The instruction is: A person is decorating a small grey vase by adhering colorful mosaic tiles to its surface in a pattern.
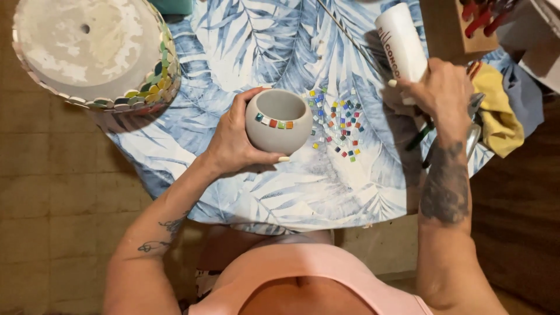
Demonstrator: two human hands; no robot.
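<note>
My left hand (232, 140) grips a small round grey pot (279, 121) tilted toward me, with a short row of coloured mosaic tiles stuck just under its rim. My right hand (438, 93) is closed around the lower end of a white glue tube (401, 42) at the table's right side. Between the two hands lies a scatter of several small coloured mosaic tiles (338, 125) on the leaf-patterned tablecloth (326, 186).
A large upturned pot (87, 49) edged with mosaic tiles stands at the table's far left. A yellow cloth (499, 114) and metal nippers (473, 125) lie at the right edge. A wooden block holding red tools (466, 26) sits top right. Tiled floor lies to the left.
</note>
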